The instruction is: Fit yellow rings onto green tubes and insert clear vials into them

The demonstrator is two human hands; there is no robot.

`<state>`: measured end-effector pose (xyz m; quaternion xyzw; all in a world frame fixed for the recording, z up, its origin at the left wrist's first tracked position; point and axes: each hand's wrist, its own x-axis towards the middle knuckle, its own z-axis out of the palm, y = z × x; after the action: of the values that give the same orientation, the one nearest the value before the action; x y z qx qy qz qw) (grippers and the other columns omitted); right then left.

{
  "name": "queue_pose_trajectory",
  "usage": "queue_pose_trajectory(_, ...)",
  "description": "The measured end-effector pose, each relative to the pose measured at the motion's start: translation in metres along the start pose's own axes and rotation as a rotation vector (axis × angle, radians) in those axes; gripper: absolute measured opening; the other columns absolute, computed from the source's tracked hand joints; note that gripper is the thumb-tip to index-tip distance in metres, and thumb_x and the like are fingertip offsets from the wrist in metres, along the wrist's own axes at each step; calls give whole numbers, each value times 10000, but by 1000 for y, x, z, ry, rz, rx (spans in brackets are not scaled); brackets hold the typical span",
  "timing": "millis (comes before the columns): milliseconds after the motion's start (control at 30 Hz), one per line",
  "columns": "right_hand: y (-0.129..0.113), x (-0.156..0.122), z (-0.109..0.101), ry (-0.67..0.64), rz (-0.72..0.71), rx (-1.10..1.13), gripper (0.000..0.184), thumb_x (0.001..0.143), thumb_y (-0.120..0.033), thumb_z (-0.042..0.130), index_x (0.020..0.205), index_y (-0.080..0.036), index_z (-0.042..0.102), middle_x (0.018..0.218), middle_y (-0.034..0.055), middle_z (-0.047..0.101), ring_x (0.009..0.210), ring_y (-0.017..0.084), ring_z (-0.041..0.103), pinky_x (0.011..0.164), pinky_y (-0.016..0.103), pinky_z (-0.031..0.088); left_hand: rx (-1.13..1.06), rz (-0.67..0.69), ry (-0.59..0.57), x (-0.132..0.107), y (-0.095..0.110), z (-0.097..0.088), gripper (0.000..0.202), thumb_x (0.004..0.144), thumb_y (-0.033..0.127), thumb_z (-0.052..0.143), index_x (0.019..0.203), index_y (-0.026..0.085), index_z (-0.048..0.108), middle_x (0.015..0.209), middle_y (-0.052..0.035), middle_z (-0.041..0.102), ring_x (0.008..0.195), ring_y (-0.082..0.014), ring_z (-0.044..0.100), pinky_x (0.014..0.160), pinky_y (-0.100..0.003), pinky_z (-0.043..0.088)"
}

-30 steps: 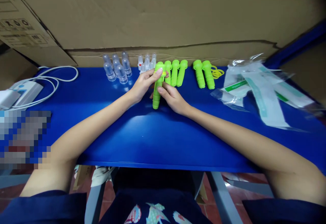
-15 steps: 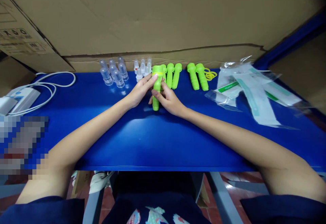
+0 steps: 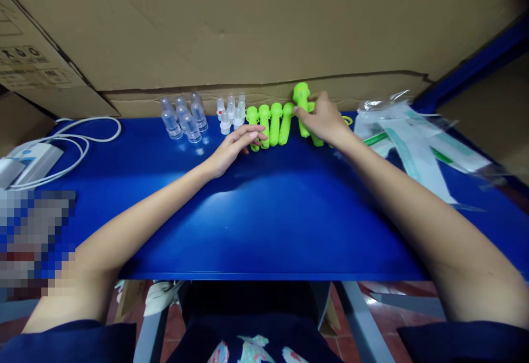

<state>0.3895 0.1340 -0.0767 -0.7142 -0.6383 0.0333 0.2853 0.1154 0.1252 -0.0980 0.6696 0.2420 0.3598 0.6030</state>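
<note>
A row of several bright green plastic tubes (image 3: 269, 123) lies side by side at the back of the blue table (image 3: 264, 214). My left hand (image 3: 233, 148) rests flat with fingers stretched out, its fingertips touching the leftmost tubes of the row. My right hand (image 3: 324, 120) is further right and closed round another green tube (image 3: 301, 104), which it holds lifted and tilted. Part of one more green tube (image 3: 317, 140) shows under that hand. Yellow rings behind the right hand are mostly hidden.
Clear plastic caps (image 3: 182, 118) and small white-capped parts (image 3: 231, 112) stand at the back left of the tubes. Sealed plastic pouches (image 3: 413, 142) lie at the right. A white device with a coiled cable (image 3: 49, 151) sits at the far left. Cardboard (image 3: 264, 27) walls the back.
The green tube held by both hands now lies in the row. My right hand has moved right and picked up another green tube. My left hand has opened flat by the row.
</note>
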Motion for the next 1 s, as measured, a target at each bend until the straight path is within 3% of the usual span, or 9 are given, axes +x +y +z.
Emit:
queue_pose_trajectory(100, 8, 1, 9, 54, 130, -50, 544, 963, -508, 652, 1286, -81, 558, 1092, 284, 734, 977, 387, 700, 836, 505, 543, -4, -1, -2, -1, 0, 0, 480, 916, 549, 668, 1234, 191, 700, 1190, -80, 768, 1059, -179, 666, 768, -279, 419)
queue_pose_trajectory(167, 6, 0, 11, 45, 132, -68, 526, 942, -461, 677, 1284, -76, 573, 1102, 284, 732, 1003, 417, 703, 848, 540, 553, 0, -5, -7, -1, 0, 0, 473, 912, 550, 679, 1224, 196, 712, 1194, -80, 771, 1058, -184, 669, 775, -284, 421)
queue_pose_trajectory(333, -15, -11, 4, -82, 174, -159, 524, 962, -271, 623, 1347, 78, 557, 1200, 370, 688, 1107, 453, 707, 921, 535, 553, 12, -11, -16, -2, 0, 0, 447, 911, 545, 691, 1198, 205, 734, 1161, -76, 780, 1069, -192, 678, 785, -290, 420)
queue_pose_trajectory(433, -26, -19, 0, -149, 198, -154, 566, 992, -284, 604, 1394, 106, 523, 1153, 374, 699, 1087, 445, 723, 894, 499, 560, 16, -10, -15, -2, 1, 0, 434, 915, 535, 683, 1194, 206, 737, 1158, -73, 780, 1058, -185, 681, 779, -288, 418)
queue_pose_trajectory(600, -26, -23, 5, -99, 155, -242, 438, 993, -305, 582, 1291, 10, 644, 1184, 344, 698, 1131, 484, 700, 923, 566, 536, 22, -7, -20, -3, 2, 1, 420, 918, 526, 679, 1181, 204, 741, 1135, -69, 785, 1011, -170, 676, 774, -284, 418)
queue_pose_trajectory(800, -37, -27, -3, -13, 131, -336, 481, 1042, -375, 464, 1310, -10, 626, 1183, 350, 691, 1178, 519, 660, 930, 615, 474, 16, 0, -13, -3, 1, 0, 421, 914, 531, 692, 1166, 199, 750, 1114, -70, 787, 1037, -175, 684, 776, -276, 416)
queue_pose_trajectory(900, -44, -30, -6, -4, 84, -350, 462, 1039, -367, 429, 1285, -43, 649, 1188, 327, 703, 1144, 497, 671, 914, 585, 469, 29, -5, -13, -3, 1, 0, 422, 918, 530, 687, 1174, 199, 749, 1135, -73, 785, 1026, -175, 679, 778, -280, 416)
queue_pose_trajectory(1000, -43, -31, -4, -38, -65, -330, 425, 1019, -351, 436, 1267, -103, 676, 1182, 265, 732, 1104, 439, 675, 886, 511, 469, 36, -3, -13, -2, 2, 0, 418, 923, 526, 680, 1173, 198, 748, 1134, -75, 785, 1015, -173, 678, 779, -282, 420)
